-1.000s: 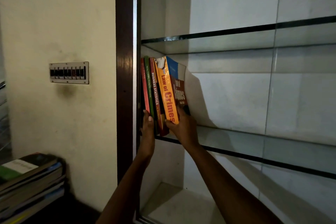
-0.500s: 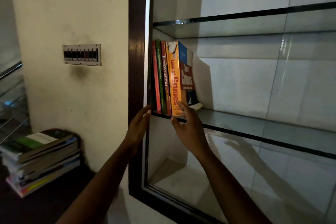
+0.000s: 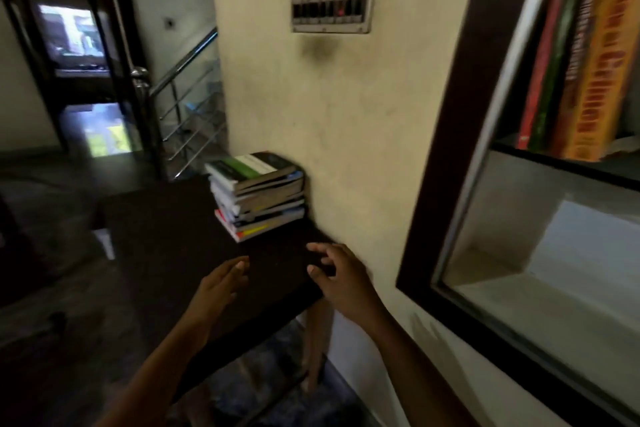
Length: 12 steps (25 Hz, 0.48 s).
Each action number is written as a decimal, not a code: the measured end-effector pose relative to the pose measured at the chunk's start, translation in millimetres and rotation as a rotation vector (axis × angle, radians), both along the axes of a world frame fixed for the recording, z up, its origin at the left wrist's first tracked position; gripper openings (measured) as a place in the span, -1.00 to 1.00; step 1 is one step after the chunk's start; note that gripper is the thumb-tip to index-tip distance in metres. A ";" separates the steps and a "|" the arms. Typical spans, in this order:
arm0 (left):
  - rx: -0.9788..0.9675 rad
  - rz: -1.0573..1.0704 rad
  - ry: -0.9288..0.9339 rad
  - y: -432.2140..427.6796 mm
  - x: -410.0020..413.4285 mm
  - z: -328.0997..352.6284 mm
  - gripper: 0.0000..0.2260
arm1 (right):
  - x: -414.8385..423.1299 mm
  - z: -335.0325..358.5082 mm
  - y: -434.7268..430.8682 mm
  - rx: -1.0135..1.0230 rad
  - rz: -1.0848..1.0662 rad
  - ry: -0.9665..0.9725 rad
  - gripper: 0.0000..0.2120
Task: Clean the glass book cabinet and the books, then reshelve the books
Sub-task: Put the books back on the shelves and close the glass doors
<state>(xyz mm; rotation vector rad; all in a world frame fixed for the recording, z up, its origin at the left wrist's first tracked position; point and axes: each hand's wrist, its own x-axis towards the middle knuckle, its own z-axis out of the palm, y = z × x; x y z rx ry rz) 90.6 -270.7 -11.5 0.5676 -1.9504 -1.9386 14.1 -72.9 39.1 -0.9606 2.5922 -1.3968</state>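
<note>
A stack of several books (image 3: pixel 258 194) lies on a dark table (image 3: pixel 166 239) against the cream wall. My left hand (image 3: pixel 221 282) and my right hand (image 3: pixel 341 276) hover over the table just in front of the stack, both empty with fingers loosely spread. At the right edge, the glass book cabinet (image 3: pixel 446 156) has a dark wooden frame. Several upright books (image 3: pixel 585 59) stand on its glass shelf (image 3: pixel 568 166), the thickest one orange. The shelf space below them holds nothing.
A switch panel (image 3: pixel 332 7) is set in the wall above the stack. A steel stair railing (image 3: pixel 176 104) and a dark doorway (image 3: pixel 76 55) lie to the left. The table's leg (image 3: pixel 313 340) stands close to the wall.
Both hands have left the shelved books and dropped to the left, down over the table. The view has swung left from the cabinet toward the stack.
</note>
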 end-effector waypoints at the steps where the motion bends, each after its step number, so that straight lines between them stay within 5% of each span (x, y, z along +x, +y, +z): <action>1: 0.004 0.031 -0.030 -30.0 7.6 -9.1 -0.74 | -0.8 -7.7 -32.1 0.009 0.013 -0.039 -0.68; 5: 0.017 0.111 -0.175 -150.1 21.3 -38.2 -0.76 | 1.3 -37.4 -160.2 -0.100 -0.020 -0.415 -0.73; 10: -0.024 0.131 -0.252 -265.7 13.3 -58.1 -0.73 | -37.5 -49.6 -288.8 -0.662 -0.253 -1.037 -0.86; 12: -0.011 0.118 -0.264 -295.5 2.3 -58.7 -0.76 | -75.6 -48.8 -328.7 -0.812 -0.366 -1.080 -0.85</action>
